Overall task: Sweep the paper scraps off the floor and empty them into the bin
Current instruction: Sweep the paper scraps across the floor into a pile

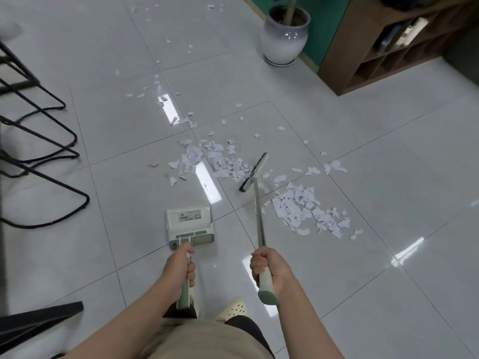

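White paper scraps lie on the grey tiled floor: one pile point(215, 159) in the middle, a second pile point(305, 208) to the right, and loose bits trailing toward the back. My right hand point(267, 268) grips the pale handle of a broom whose brush head point(254, 172) rests on the floor between the two piles. My left hand point(181, 268) grips the upright handle of a white dustpan point(190, 224), which stands on the floor in front of me, short of the scraps. No bin is in view.
Black metal chair legs point(39, 141) stand along the left edge. A white ceramic plant pot point(283, 37) sits at the back, next to a wooden shelf unit point(383, 47) on the right. My feet in pale clogs point(233, 309) show below my hands.
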### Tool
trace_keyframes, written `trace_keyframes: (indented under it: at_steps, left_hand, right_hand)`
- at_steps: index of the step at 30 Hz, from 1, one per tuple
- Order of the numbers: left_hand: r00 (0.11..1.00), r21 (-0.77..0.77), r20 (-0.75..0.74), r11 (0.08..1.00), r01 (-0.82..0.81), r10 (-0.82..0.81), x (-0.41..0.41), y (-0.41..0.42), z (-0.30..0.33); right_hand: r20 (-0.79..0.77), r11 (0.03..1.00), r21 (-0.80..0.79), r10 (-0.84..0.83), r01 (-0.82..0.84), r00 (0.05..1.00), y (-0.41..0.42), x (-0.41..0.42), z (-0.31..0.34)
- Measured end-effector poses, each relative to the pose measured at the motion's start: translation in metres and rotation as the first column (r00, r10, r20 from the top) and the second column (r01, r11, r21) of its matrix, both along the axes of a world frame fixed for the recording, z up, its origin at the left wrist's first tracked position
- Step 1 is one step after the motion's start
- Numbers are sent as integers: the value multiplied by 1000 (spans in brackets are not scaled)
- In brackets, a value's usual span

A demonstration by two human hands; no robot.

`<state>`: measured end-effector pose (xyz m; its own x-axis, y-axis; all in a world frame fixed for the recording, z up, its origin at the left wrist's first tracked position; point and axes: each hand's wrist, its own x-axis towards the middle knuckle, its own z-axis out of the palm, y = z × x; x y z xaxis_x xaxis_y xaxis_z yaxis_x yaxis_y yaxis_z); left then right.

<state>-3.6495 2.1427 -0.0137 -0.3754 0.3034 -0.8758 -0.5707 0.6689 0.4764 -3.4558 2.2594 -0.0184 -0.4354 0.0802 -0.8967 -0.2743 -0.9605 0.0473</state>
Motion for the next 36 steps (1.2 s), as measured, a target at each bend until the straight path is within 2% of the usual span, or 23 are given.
trace_keyframes:
  at_steps: [4, 9, 13, 18, 23, 28, 32, 36]
  left_hand:
    - [998, -16, 13, 998, 68, -67, 1, 23, -5]
    - [971, -10, 72, 973, 231, -229, 1, 54, -15]
    - [937, -9, 133, 945, 327, -323, -4, 72, -19]
    - [911, -2, 191, 928, 373, -365, -31, 84, -16]
    - [902, 17, 219, 926, 378, -372, -77, 84, -13]
    - [901, 60, 195, 922, 383, -387, -109, 78, -14]
    - [918, 85, 168, 933, 350, -360, -115, 86, -10]
    - [940, 115, 131, 946, 302, -315, -116, 109, -4]
  right_hand:
    - [63, 989, 17, -148, 147, 987, -5, 5, 20]
    - [201, 925, 71, -379, 372, 903, -14, 25, 31]
    - [357, 901, 84, -426, 426, 831, -34, 42, 22]
    - [396, 855, 38, -488, 517, 778, -46, 31, 8]
    - [287, 830, -56, -519, 555, 805, -32, -22, -9]
    - [58, 909, -175, -373, 377, 926, 2, -69, -23]
    - [-48, 961, -168, -230, 219, 972, 39, -72, -19]
    - [-94, 970, -100, -233, 223, 968, 67, -87, 2]
